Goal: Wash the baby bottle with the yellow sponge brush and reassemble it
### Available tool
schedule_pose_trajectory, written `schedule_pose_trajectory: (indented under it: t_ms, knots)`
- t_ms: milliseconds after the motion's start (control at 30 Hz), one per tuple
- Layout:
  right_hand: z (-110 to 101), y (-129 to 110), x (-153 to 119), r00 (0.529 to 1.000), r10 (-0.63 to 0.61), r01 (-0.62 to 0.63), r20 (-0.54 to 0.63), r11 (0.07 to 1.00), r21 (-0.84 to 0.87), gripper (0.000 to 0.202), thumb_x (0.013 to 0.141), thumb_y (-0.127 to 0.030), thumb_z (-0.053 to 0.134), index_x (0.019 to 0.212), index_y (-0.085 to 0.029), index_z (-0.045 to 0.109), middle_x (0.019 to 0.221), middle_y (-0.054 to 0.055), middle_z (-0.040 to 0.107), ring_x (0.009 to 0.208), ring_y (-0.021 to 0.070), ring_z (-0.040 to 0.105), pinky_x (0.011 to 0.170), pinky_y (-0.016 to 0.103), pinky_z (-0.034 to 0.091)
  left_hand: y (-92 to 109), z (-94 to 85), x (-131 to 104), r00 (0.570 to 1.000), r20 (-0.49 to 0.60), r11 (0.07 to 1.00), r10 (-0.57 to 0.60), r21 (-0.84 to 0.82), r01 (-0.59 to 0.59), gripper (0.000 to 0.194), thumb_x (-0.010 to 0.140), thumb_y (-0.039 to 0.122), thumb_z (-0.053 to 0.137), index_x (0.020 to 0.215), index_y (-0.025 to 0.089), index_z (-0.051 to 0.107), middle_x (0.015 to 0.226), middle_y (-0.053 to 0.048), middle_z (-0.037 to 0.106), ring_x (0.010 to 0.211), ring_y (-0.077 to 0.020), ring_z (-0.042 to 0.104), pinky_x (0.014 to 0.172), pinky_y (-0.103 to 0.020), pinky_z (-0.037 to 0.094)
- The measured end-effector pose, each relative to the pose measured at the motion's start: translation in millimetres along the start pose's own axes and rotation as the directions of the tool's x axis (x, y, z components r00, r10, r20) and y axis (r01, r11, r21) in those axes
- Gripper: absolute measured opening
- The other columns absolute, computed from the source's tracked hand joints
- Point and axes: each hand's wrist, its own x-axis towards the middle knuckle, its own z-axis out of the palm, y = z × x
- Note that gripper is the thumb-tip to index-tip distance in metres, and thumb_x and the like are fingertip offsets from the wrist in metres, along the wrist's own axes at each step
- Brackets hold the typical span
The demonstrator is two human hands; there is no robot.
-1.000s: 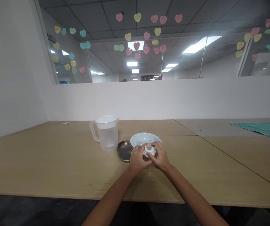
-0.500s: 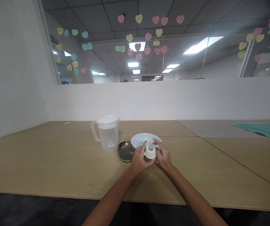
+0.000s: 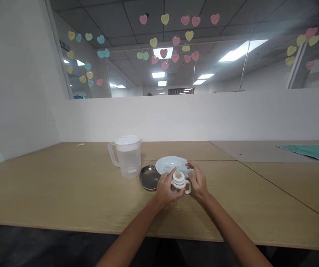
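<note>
A baby bottle with a white collar, a pale nipple on top and a white side handle is held above the table's middle. Around its left side wraps my left hand, thumb in front and index finger at the back. My right hand is apart from the bottle on its right, fingers spread and curved, near the handle. Just behind them lies a pale blue-white plate, partly covered by the hands and bottle. A round dark metal dish touches or nearly touches the plate on the left.
A clear plastic pitcher with a lid and a left-side handle stands left of the metal dish. Far right, a green cloth lies on the wooden table. A small pale piece rests near the back wall.
My right hand has come off the bottle and moved slightly right, its fingers opening and the bottle's handle now showing. My left hand keeps its hold.
</note>
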Motion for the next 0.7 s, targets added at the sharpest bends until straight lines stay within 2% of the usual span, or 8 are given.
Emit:
schedule_pose_trajectory:
  t_ms: [100, 167, 267, 400, 467, 533, 600, 700]
  knots:
    - [5.4, -8.7, -1.3, 0.979, -0.128, 0.125, 0.159, 0.992, 0.025, 0.046, 0.085, -0.042, 0.043, 0.124, -0.019, 0.047, 0.11, 0.01, 0.061, 0.099, 0.0244, 0.057, 0.085, 0.04, 0.046, -2.8, 0.9, -0.4, 1.0, 0.003, 1.0, 0.003, -0.016, -0.003, 0.079, 0.065, 0.037, 0.064, 0.134, 0.014, 0.035, 0.108, -0.011, 0.059, 0.098, -0.0258, 0.054, 0.089, -0.041, 0.043]
    - [10.2, -15.1, -2.8, 0.968, -0.172, 0.176, 0.185, 0.984, -0.005, 0.044, 0.082, -0.044, 0.048, 0.117, -0.018, 0.052, 0.107, 0.011, 0.062, 0.097, 0.0252, 0.058, 0.083, 0.041, 0.047, -5.0, 1.7, -0.2, 1.0, 0.012, 0.999, 0.002, -0.034, -0.002, 0.08, 0.064, 0.035, 0.063, 0.136, 0.015, 0.033, 0.11, -0.011, 0.058, 0.099, -0.0256, 0.054, 0.09, -0.041, 0.042]
    - [15.2, -18.4, -5.3, 0.987, -0.139, 0.144, 0.078, 0.988, -0.063, 0.04, 0.079, -0.043, 0.055, 0.111, -0.019, 0.056, 0.102, 0.011, 0.064, 0.094, 0.0264, 0.059, 0.082, 0.043, 0.047, -6.1, 2.6, 0.8, 0.999, 0.025, 0.999, -0.024, -0.041, 0.025, 0.082, 0.064, 0.032, 0.063, 0.137, 0.015, 0.03, 0.108, -0.01, 0.059, 0.098, -0.025, 0.053, 0.09, -0.041, 0.042]
    - [19.2, -15.3, -4.9, 0.982, 0.048, -0.049, -0.181, 0.999, 0.004, 0.046, 0.076, -0.041, 0.06, 0.116, -0.02, 0.051, 0.111, 0.012, 0.06, 0.102, 0.0256, 0.058, 0.088, 0.043, 0.047, -3.5, 2.5, 2.2, 0.999, 0.027, 0.999, -0.038, -0.029, 0.039, 0.081, 0.066, 0.035, 0.063, 0.137, 0.017, 0.03, 0.104, -0.009, 0.06, 0.097, -0.025, 0.054, 0.089, -0.04, 0.042]
    - [20.5, -14.9, -1.1, 0.93, 0.195, -0.16, -0.313, 0.978, 0.132, 0.05, 0.074, -0.041, 0.063, 0.117, -0.019, 0.049, 0.114, 0.012, 0.058, 0.101, 0.0239, 0.058, 0.086, 0.041, 0.049, -2.3, 1.9, 2.4, 0.999, 0.027, 0.999, -0.039, -0.025, 0.04, 0.082, 0.067, 0.041, 0.063, 0.137, 0.016, 0.03, 0.105, -0.01, 0.059, 0.098, -0.0251, 0.054, 0.089, -0.04, 0.043]
    - [20.4, -15.7, 5.1, 0.851, 0.328, -0.218, -0.41, 0.931, 0.292, 0.054, 0.073, -0.041, 0.065, 0.118, -0.019, 0.046, 0.112, 0.012, 0.058, 0.095, 0.0219, 0.06, 0.079, 0.038, 0.052, -1.7, 1.1, 2.5, 0.999, 0.029, 0.999, -0.04, -0.021, 0.041, 0.084, 0.066, 0.043, 0.065, 0.137, 0.015, 0.03, 0.104, -0.01, 0.059, 0.097, -0.025, 0.054, 0.089, -0.04, 0.043]
    - [18.6, -16.4, 11.8, 0.787, 0.402, -0.209, -0.468, 0.888, 0.411, 0.055, 0.071, -0.04, 0.066, 0.117, -0.019, 0.044, 0.108, 0.01, 0.058, 0.088, 0.0192, 0.062, 0.075, 0.035, 0.053, -1.4, 0.5, 2.5, 0.999, 0.031, 0.999, -0.039, -0.02, 0.04, 0.084, 0.066, 0.043, 0.065, 0.137, 0.016, 0.03, 0.101, -0.009, 0.061, 0.097, -0.0246, 0.055, 0.089, -0.039, 0.043]
    - [14.8, -15.8, 18.8, 0.74, 0.433, -0.155, -0.516, 0.855, 0.495, 0.053, 0.07, -0.038, 0.068, 0.114, -0.022, 0.043, 0.104, 0.007, 0.057, 0.084, 0.0163, 0.063, 0.077, 0.035, 0.052, -1.0, 0.2, 2.4, 0.999, 0.03, 0.999, -0.04, -0.014, 0.041, 0.083, 0.067, 0.041, 0.065, 0.138, 0.016, 0.029, 0.098, -0.008, 0.061, 0.095, -0.024, 0.055, 0.088, -0.039, 0.043]
